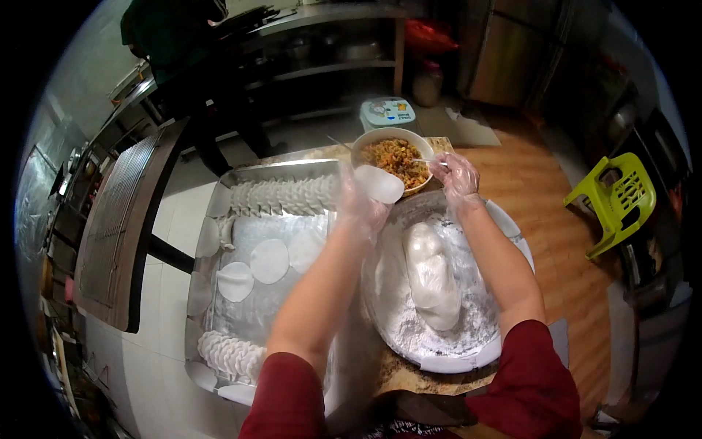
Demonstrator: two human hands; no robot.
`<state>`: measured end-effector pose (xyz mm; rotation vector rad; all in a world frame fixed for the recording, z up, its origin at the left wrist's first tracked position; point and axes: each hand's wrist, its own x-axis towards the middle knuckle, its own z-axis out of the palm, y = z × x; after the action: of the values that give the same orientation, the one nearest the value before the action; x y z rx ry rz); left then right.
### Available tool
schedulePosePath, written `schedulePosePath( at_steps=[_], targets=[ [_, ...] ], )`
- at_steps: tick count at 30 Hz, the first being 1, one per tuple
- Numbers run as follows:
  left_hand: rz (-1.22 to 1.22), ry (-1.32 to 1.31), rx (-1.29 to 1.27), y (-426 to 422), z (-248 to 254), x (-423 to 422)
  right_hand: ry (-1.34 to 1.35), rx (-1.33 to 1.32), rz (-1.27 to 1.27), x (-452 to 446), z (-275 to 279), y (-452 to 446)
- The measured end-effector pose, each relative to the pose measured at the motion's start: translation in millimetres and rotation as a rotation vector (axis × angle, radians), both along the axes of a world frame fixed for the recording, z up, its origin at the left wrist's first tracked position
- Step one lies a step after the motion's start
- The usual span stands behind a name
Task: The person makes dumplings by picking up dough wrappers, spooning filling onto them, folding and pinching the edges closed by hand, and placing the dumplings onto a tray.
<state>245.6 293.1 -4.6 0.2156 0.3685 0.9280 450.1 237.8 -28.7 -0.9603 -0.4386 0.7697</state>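
A round white dough wrapper (380,184) lies on my gloved left hand (360,205), between the metal tray (245,304) and the bowl (358,150). My right hand (457,175), also in a clear plastic glove, pinches the handle of a spoon (424,160) whose end is in the chopped filling (395,159). Rows of pleated dumplings (281,196) line the tray's far side, and more dumplings (232,356) stand at its near left. Loose wrappers (269,261) lie flat in its middle. A plastic-wrapped dough lump (433,282) rests in a floured round basin (384,322) below my right hand.
A person in dark clothes (172,55) stands at the far left near a dark table with a wire rack (121,212). Behind the bowl is a lidded box (387,111). To the right stands a green plastic stool (618,197). Metal shelving (322,69) is at the back.
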Motion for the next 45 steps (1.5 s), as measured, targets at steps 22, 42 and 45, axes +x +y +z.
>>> schedulePosePath(
  at_steps=[22, 42, 45],
  targets=[
    [0.011, -0.255, 0.020, 15.4, -19.8, 16.8, -0.399, 0.186, 0.157, -60.7, 29.9, -33.8],
    [-0.078, -0.343, 0.049, -54.3, 27.5, -51.8, -1.495, -0.050, -0.323, -76.6, 65.5, -81.4],
    [-0.116, -0.361, 0.023, -87.5, 33.8, -70.9, -0.779, -0.043, 0.309, -102.9, 37.9, -87.8]
  ],
)
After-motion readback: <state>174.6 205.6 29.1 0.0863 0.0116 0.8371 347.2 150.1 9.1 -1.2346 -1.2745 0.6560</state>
